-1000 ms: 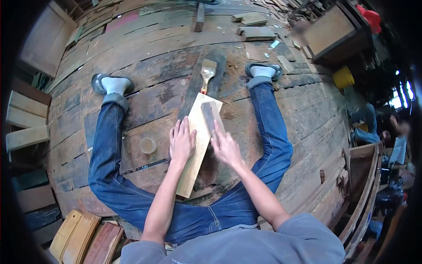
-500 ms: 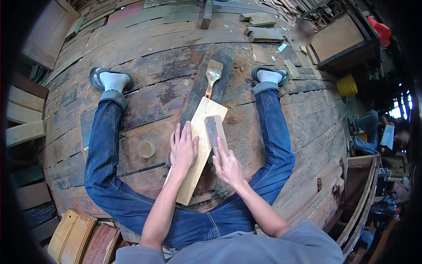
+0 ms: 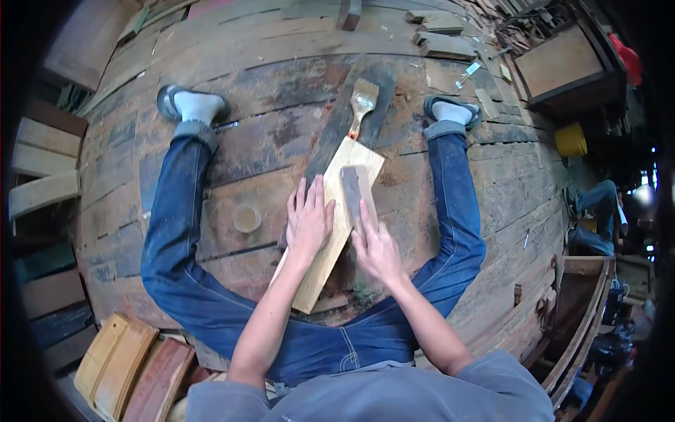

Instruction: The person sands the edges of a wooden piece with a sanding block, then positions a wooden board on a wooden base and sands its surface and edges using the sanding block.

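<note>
A pale wooden board (image 3: 325,266) lies aslant between my legs, on top of a dark plank (image 3: 330,141). My left hand (image 3: 309,221) rests flat on the board's left side, its fingers stretched out. In my right hand (image 3: 377,252) is a narrow sanding block (image 3: 357,190), grey on one face and brown on the other. Its far end touches the board near the right edge, and my index finger runs along it. Just past the board's far end, a paintbrush (image 3: 363,102) lies on the dark plank, bristles pointing away from me.
A small round cup (image 3: 247,219) stands on the plank floor left of the board. Curved wooden pieces (image 3: 116,362) sit at the lower left. Offcuts (image 3: 444,46) lie at the far right, near a wooden cabinet (image 3: 559,63) and a yellow bucket (image 3: 571,141). Another person's leg (image 3: 596,204) shows at right.
The whole view has shifted, so the scene sits slightly higher and further right. The sanding block has slid a little along the board, away from me. My left hand stays flat on the board.
</note>
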### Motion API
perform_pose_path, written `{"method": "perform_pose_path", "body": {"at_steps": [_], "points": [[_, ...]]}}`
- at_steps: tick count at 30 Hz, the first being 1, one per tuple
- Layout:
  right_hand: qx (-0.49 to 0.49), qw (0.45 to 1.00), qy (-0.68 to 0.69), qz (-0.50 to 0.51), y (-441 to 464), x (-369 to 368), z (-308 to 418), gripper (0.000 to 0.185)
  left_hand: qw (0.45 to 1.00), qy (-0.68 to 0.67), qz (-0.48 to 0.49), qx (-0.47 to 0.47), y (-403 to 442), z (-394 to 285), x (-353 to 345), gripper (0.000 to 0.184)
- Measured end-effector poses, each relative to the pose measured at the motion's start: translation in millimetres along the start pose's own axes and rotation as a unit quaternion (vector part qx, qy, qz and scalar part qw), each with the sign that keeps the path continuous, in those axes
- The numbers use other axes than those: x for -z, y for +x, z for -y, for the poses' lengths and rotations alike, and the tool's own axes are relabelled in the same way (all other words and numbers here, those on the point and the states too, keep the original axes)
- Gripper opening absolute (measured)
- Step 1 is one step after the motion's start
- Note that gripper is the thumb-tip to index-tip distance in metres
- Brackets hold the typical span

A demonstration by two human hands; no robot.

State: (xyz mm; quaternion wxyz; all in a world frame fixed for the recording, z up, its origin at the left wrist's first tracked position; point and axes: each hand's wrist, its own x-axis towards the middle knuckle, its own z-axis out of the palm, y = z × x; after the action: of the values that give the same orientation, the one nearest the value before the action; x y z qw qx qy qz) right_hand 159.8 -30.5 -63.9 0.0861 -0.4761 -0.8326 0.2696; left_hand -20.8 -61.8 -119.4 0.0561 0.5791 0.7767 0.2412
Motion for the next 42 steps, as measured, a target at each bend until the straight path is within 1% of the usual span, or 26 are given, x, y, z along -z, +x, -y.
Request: {"method": "perform_pose_path", "body": {"at_steps": [1, 4, 7, 10, 11, 14, 15, 17, 22, 23, 26, 29, 32, 33, 36, 39, 42], "points": [[-0.01, 1.0, -0.011, 0.022, 10.7, 6.8, -0.4, 0.076, 1.0, -0.005, -0.001, -0.001, -0.4, 0.7, -0.6, 0.064], [0.023, 1.0, 0.001, -0.017, 64.2, 10.9, -16.2, 0.076, 1.0, -0.006, -0.004, -0.006, 0.3, 1.0, 1.8, 0.064], [0.038, 0.998, 0.009, -0.039, 99.0, 6.3, -25.2, 0.075, 1.0, -0.006, 0.003, 0.001, 2.2, -0.9, 2.6, 0.063], [0.034, 0.998, 0.039, -0.047, 71.2, 1.9, -19.0, 0.073, 1.0, -0.007, 0.008, 0.006, 2.7, -2.0, 3.9, 0.063], [0.021, 0.999, 0.028, -0.026, 54.9, 1.4, -15.1, 0.073, 1.0, -0.007, 0.005, 0.005, 3.0, -1.6, 3.1, 0.063], [0.034, 0.999, 0.016, -0.008, 8.2, -2.0, -6.8, 0.074, 1.0, -0.006, 0.001, 0.002, 1.6, -1.1, 2.2, 0.062], [0.008, 1.0, 0.006, 0.013, 4.1, 3.6, -2.0, 0.074, 1.0, -0.005, 0.0, -0.002, 0.9, -0.5, 1.2, 0.062], [0.015, 1.0, 0.007, 0.01, 17.1, 7.6, -8.2, 0.074, 1.0, -0.012, 0.001, 0.0, 0.9, -0.4, 1.4, 0.062], [0.025, 0.999, -0.01, -0.02, 89.7, 10.2, -16.5, 0.074, 1.0, -0.014, 0.014, 0.005, 2.0, -1.3, 5.5, 0.061], [0.013, 1.0, -0.006, -0.005, 95.4, 11.7, -15.8, 0.074, 1.0, -0.013, 0.012, 0.003, 4.1, -2.8, 5.2, 0.062], [0.018, 0.999, 0.022, -0.016, 74.8, 5.0, -14.0, 0.075, 1.0, -0.007, 0.014, 0.008, 1.6, -1.7, 4.3, 0.062], [0.022, 0.999, 0.032, -0.01, 24.3, -8.6, -13.5, 0.075, 1.0, 0.011, 0.012, 0.004, 1.1, -0.2, 1.1, 0.064], [0.021, 1.0, 0.0, -0.002, 13.0, -3.9, -15.3, 0.075, 1.0, 0.0, 0.012, 0.008, 0.9, 1.4, -1.4, 0.064], [-0.009, 0.999, -0.003, 0.031, 21.6, 2.1, -15.6, 0.074, 1.0, -0.003, 0.008, 0.005, 0.7, 1.4, -1.9, 0.063], [-0.008, 1.0, 0.009, 0.014, 67.5, 11.3, -16.0, 0.074, 1.0, -0.007, 0.005, -0.002, -0.1, 1.9, 1.4, 0.062], [-0.01, 1.0, 0.014, 0.016, 93.1, 11.8, -17.9, 0.073, 1.0, -0.004, 0.012, 0.001, 2.7, -0.2, 4.9, 0.062], [0.049, 0.997, 0.032, -0.059, 65.5, -9.2, -22.7, 0.075, 1.0, 0.003, 0.007, 0.003, 1.6, 1.2, 2.8, 0.062]]}}
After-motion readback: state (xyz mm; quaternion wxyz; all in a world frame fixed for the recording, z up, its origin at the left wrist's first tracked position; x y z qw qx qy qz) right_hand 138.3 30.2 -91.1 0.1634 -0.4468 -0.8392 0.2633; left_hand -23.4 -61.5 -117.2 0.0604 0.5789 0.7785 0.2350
